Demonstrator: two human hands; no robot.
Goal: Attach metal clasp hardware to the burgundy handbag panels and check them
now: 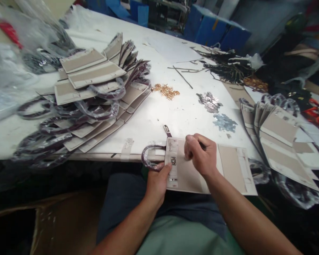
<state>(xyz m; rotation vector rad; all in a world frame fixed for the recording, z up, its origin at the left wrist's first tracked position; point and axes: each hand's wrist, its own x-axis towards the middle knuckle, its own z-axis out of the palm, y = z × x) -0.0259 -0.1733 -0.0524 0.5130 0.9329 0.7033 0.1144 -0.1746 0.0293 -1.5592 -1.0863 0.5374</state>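
A flat beige bag panel (191,177) lies across my lap at the table's front edge. From its left side sticks out a dark purple handle (146,154) wrapped in clear plastic. My left hand (159,175) grips the panel's left edge beside the handle, thumb on top near a small metal fitting (173,161). Above the panel, my right hand (202,152) is closed in a fist. Something dark pokes out of it, too little visible to name. A dark strap tab with a metal piece (167,131) extends past the panel's upper left corner.
Many similar panels with wrapped handles form a pile (93,78) on the left; another stack (279,134) stands right. Gold-coloured fittings (166,91), silvery metal pieces (209,102) and bluish-grey pieces (224,122) lie in heaps on the white table (149,120). Dark strips (225,65) lie farther back.
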